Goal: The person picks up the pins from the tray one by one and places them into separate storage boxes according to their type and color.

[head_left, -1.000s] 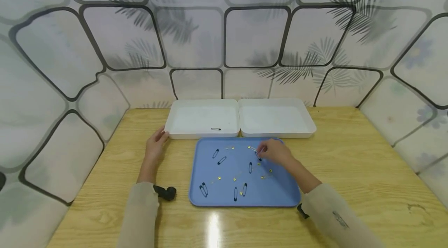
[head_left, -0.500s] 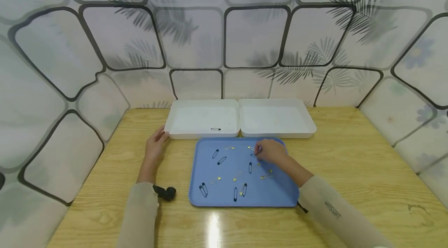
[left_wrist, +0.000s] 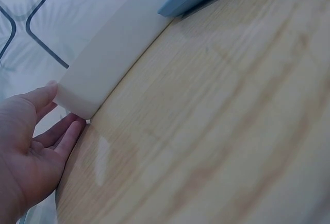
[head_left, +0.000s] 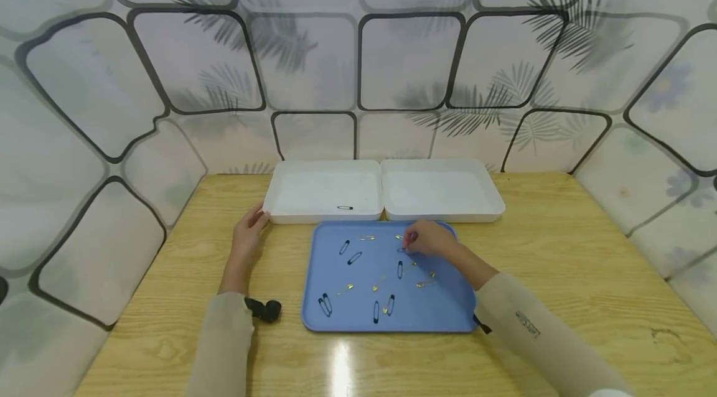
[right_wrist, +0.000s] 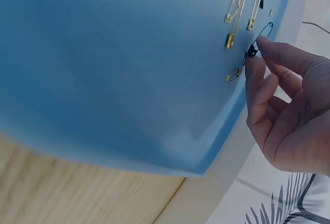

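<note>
My right hand (head_left: 428,239) is over the upper right of the blue tray (head_left: 347,316). Its thumb and index finger pinch a black safety pin (right_wrist: 252,51), whose wire loop sticks out past the fingertips in the right wrist view. A gold safety pin (right_wrist: 234,75) lies just below those fingers. My left hand (head_left: 248,234) touches the near left corner of the left white tray (head_left: 322,219). In the left wrist view, thumb and fingertips rest against that tray's end wall. One black safety pin (head_left: 345,208) lies inside this white tray.
Several black safety pins, such as one at the middle (head_left: 355,257), and several gold safety pins, such as one (head_left: 345,289), are scattered on the blue tray. A second white tray (head_left: 445,218) stands right of the first, behind the blue tray. A patterned curtain (head_left: 414,61) surrounds the wooden table (head_left: 560,260).
My right hand has moved slightly left across the blue tray, and the black safety pin at its fingertips has turned and shifted with it. My left hand stays at the white tray's corner.
</note>
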The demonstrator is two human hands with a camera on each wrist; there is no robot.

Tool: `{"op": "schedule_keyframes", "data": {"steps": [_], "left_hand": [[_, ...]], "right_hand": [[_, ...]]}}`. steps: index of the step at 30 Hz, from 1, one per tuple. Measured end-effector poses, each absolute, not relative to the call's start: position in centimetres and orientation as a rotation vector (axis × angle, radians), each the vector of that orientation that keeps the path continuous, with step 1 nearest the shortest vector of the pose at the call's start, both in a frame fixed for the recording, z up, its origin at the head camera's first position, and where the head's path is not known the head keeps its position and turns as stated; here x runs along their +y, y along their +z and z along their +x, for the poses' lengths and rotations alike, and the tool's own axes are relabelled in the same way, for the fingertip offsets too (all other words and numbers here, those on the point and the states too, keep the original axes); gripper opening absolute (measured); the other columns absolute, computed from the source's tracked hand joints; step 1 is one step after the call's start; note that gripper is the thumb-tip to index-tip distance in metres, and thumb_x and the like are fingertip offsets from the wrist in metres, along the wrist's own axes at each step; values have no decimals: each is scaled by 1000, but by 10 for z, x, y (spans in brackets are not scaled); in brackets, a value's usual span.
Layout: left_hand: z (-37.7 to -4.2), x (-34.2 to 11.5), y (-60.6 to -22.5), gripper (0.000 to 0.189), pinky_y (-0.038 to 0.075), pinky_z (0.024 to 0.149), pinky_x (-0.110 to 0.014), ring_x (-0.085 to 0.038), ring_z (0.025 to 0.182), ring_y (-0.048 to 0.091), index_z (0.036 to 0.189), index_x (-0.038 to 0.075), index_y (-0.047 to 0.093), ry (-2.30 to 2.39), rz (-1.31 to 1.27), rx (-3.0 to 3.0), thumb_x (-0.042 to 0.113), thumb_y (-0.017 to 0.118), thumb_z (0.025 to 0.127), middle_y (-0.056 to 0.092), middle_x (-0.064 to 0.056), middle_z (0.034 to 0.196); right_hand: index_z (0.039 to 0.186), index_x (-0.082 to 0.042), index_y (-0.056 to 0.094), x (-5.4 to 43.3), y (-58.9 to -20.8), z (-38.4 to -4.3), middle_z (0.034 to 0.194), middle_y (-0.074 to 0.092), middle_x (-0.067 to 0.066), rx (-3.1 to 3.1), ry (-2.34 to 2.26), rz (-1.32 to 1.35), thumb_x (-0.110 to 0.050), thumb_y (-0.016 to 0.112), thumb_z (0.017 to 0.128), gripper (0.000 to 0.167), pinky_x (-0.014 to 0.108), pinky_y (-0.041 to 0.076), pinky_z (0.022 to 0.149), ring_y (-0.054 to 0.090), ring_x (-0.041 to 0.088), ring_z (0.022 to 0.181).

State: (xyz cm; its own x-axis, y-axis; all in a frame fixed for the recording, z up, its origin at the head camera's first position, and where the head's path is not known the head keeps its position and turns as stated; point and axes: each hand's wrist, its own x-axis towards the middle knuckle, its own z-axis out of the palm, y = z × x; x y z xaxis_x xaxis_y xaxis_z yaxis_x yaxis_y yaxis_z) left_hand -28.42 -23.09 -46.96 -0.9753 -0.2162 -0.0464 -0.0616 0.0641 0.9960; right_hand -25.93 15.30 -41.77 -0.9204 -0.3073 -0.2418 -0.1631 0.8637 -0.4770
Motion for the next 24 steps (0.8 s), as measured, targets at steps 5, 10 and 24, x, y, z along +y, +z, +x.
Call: {"op": "schedule_keyframes", "data": {"steps": [5,10,24], "left_hand": [[-285,-231,-469,48,32,101,-33,-27,124,37,139,6,39,-2050,289,-2211,18,53,95,40,-21,135],[-286,-231,-468,48,32,101,-31,-25,124,36,138,6,40,-2073,311,-2194,18,54,94,40,-20,135],[-281,-229,-467,47,32,101,-33,-25,124,37,138,5,41,-2054,307,-2193,16,54,94,40,-21,136]], "right_hand": [[79,-10,63,153,-414,-262,76,58,2,2647,-735,-367,-4,65,83,7,26,46,52,55,17,62],[82,-10,63,154,-412,-262,75,58,2,2615,-753,-433,-5,63,85,6,25,45,48,53,15,55],[91,-10,71,157,-417,-263,70,59,2,2609,-827,-405,-3,61,86,13,22,38,44,46,12,50]]}}
